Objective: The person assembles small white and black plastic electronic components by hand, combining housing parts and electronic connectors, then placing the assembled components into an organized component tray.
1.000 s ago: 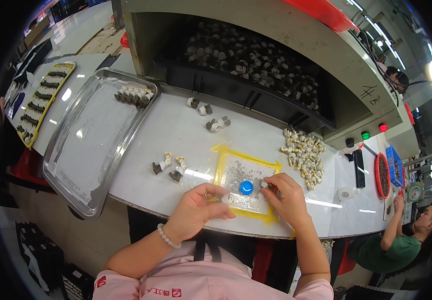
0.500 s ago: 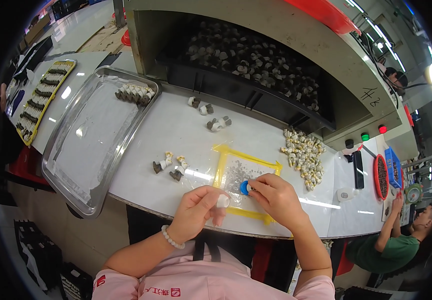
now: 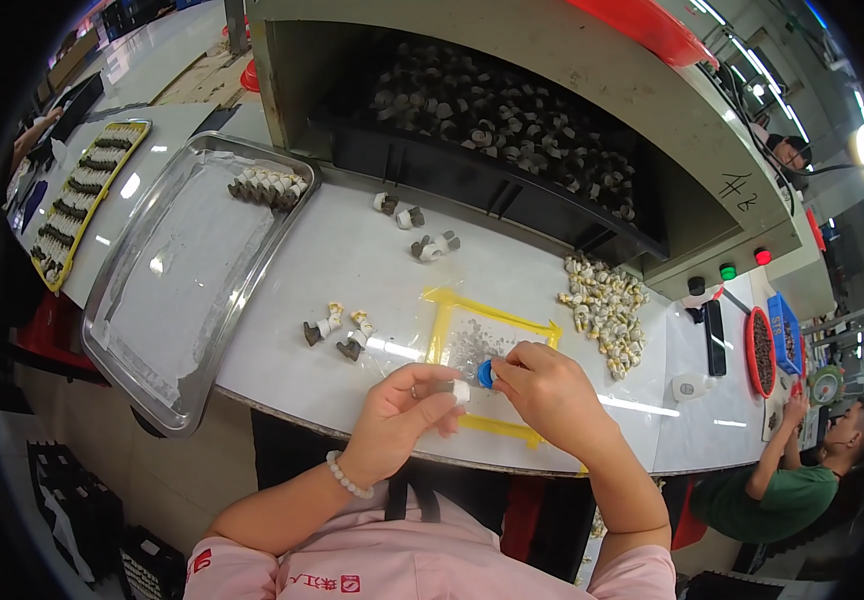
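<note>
My left hand [image 3: 400, 415] grips a small white-and-grey part [image 3: 460, 392] between thumb and fingers, its white end pointing right. My right hand [image 3: 557, 398] is closed in a pinch at the edge of a small round blue cap [image 3: 485, 374]; whatever its fingertips hold is hidden. Under the cap is a clear sheet edged with yellow tape [image 3: 441, 335], spotted with grey smears. Left of the sheet lie two loose white figure parts with dark grey ends [image 3: 354, 340]. Farther back are more white-and-grey parts [image 3: 436, 246].
A metal tray [image 3: 167, 300] at left has a row of parts [image 3: 267, 187] in its far corner. Under the machine hood, a black bin [image 3: 412, 170] holds many parts. A pile of whitish parts [image 3: 602, 312] lies right of the sheet. A person in green [image 3: 782, 495] works at far right.
My left hand has shifted slightly right, and its part now lies sideways, closer to the blue cap. My right hand has drawn slightly back at the cap, fingers still pinched.
</note>
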`<state>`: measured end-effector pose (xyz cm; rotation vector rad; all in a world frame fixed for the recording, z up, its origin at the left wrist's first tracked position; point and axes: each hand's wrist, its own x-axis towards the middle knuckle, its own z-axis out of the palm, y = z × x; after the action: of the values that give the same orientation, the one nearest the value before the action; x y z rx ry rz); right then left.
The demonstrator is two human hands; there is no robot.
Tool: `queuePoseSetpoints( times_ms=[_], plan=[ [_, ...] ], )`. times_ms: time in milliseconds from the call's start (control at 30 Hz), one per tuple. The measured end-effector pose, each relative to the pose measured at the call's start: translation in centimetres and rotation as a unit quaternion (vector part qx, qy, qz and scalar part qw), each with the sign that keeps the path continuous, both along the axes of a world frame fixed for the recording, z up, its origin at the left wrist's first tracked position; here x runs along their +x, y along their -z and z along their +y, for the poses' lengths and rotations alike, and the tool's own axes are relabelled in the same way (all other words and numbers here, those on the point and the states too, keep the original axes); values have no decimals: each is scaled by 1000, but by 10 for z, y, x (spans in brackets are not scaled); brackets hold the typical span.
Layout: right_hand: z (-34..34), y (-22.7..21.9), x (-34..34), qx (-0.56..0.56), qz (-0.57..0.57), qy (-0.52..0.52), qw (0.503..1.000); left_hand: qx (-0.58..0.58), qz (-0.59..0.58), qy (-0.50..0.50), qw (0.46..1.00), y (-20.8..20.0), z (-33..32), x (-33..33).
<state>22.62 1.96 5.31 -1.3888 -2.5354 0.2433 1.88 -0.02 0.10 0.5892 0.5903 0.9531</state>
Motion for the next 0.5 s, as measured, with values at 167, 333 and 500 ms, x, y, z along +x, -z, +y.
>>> queuePoseSetpoints(
  times_ms=[167, 333, 500],
  plan=[
    [-6, 11, 7, -27, 132, 45, 990, -1, -1, -1, 1000, 5, 1, 1],
    [-20, 17, 6, -119, 302, 128, 937, 22, 1, -2, 1000, 9, 1, 2],
    [-26, 21, 1, -212, 493, 130, 834, 16, 3, -12, 1000, 9, 0, 2]
  ],
)
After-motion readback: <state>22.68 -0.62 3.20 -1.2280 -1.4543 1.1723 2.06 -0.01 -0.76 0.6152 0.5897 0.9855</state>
